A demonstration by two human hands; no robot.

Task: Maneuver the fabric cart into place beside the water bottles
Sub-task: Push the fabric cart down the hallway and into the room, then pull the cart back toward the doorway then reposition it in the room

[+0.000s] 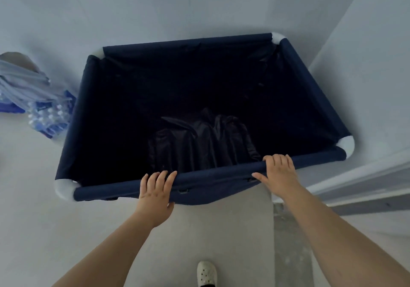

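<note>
A navy fabric cart (pixel 77 118) with white corner joints fills the middle of the view, its deep bin dark inside with a crumpled dark cloth (pixel 202 142) at the bottom. My left hand (pixel 155 191) grips the cart's near rail left of centre. My right hand (pixel 279 173) grips the same rail further right. A shrink-wrapped pack of water bottles (pixel 47 118) stands on the floor just left of the cart's left side, very close to it. The cart's wheels are hidden.
A pale blue plastic bag or bundle (pixel 20 80) lies over more packs at the far left. White walls stand behind the cart and at the right, with a doorway threshold (pixel 363 189) at the right. My white shoe (pixel 206 273) is at the bottom.
</note>
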